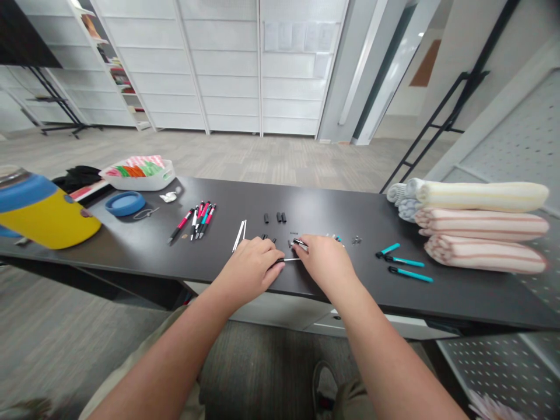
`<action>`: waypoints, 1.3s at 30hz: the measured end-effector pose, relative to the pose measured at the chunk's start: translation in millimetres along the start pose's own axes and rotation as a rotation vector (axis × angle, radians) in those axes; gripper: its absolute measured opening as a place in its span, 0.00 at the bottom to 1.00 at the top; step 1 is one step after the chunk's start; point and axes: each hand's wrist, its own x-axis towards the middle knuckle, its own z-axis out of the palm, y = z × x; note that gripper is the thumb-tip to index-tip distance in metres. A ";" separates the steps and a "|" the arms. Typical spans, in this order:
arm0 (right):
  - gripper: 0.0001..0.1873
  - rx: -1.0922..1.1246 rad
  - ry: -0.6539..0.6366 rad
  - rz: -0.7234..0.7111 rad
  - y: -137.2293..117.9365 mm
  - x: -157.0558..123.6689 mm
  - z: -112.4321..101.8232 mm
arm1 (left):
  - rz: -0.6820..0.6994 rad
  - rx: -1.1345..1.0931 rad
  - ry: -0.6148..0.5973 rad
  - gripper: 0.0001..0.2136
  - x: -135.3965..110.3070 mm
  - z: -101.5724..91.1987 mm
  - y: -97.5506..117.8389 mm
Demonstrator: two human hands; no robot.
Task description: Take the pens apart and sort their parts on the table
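Observation:
My left hand is closed, pinching a thin white pen refill with a black piece at its left end. My right hand is closed on a small black and silver pen part, which sticks out past the fingertips. The refill's right end reaches close to my right fingers; I cannot tell if they touch it. Beyond my hands stand short black grip sleeves. More white refills lie by my left hand. Tiny metal pieces, perhaps springs, lie right of my right hand, with turquoise pen barrels farther right.
Several red, turquoise and black pens lie left on the dark table. Farther left are a blue lid, a white basket and a yellow-blue tumbler. Rolled cloths are stacked at the right end.

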 end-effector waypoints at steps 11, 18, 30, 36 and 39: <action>0.07 0.157 0.057 -0.092 -9.1 -11.6 -6.3 | 0.013 -0.021 0.195 0.12 -1.7 7.6 -1.7; 0.04 0.400 0.081 -0.159 -18.1 -27.1 -9.4 | 0.175 0.049 0.349 0.06 -3.6 11.7 -3.5; 0.09 0.154 0.164 0.044 52.1 -37.9 -40.7 | 0.119 0.073 0.343 0.08 1.0 10.0 1.1; 0.10 -0.025 -0.011 0.135 69.1 -37.2 -38.2 | 0.115 0.076 0.307 0.08 0.8 11.9 0.8; 0.07 -0.023 -0.075 0.192 65.8 -33.8 -31.2 | 0.113 0.080 0.301 0.08 1.0 11.8 0.9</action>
